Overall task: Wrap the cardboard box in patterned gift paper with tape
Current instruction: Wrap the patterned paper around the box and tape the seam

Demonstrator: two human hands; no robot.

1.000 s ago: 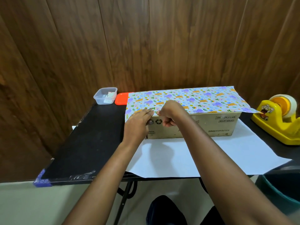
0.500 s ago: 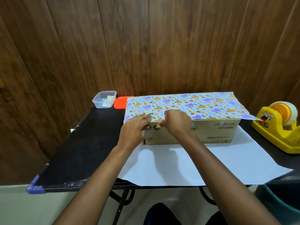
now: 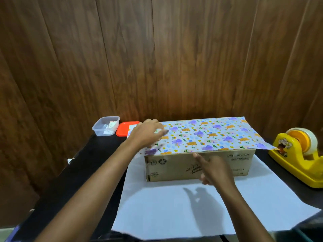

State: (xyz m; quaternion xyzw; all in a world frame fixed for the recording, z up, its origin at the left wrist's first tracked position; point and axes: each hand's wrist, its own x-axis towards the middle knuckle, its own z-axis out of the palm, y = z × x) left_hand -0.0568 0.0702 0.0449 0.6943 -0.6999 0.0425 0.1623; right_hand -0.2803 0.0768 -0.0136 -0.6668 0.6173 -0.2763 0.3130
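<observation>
A long cardboard box [image 3: 174, 166] lies on the white back of the gift paper [image 3: 192, 206] on a black table. The patterned side of the paper [image 3: 209, 135] is folded over the box top and overhangs at the right. My left hand [image 3: 146, 133] lies with straight fingers on the paper at the left end of the box top. My right hand [image 3: 215, 170] is in front of the box's near side, its index finger stretched up to the paper's edge at the top front rim.
A yellow tape dispenser [image 3: 300, 154] stands at the right of the table. A clear plastic tub [image 3: 105, 126] and an orange lid [image 3: 126, 128] sit at the back left. The black table [image 3: 83, 172] stretches left; a wooden wall rises behind.
Both hands have left the box's front left corner. My left hand moved up onto the paper on top; my right hand moved right along the front edge. The camera has come closer.
</observation>
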